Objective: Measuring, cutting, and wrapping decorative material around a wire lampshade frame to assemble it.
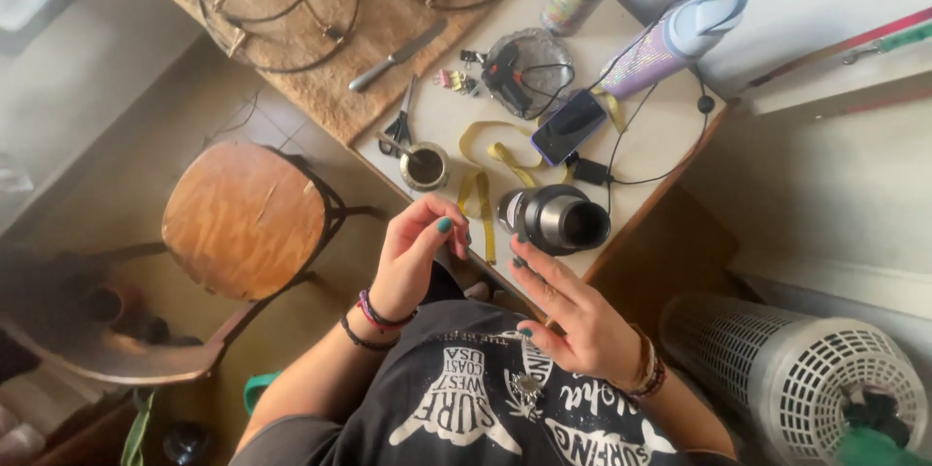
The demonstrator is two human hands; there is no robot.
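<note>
My left hand (419, 254) is raised at the near edge of the white table (670, 136), fingers curled with the tips close together, beside a yellow measuring tape (505, 160). Whether it pinches anything is hidden. My right hand (573, 316) is open with fingers stretched out. Its fingertips are at the base of a steel and black tumbler (555, 218) that lies on its side near the table corner. Both hands have teal nails and bead bracelets.
On the table are a small metal cup (424, 166), a phone (568, 126), a black glue gun (505, 73), scissors (398, 121), a knife (396, 56) and a purple bottle (670, 39). A wooden chair (243, 218) stands left, a white perforated basket (796, 379) right.
</note>
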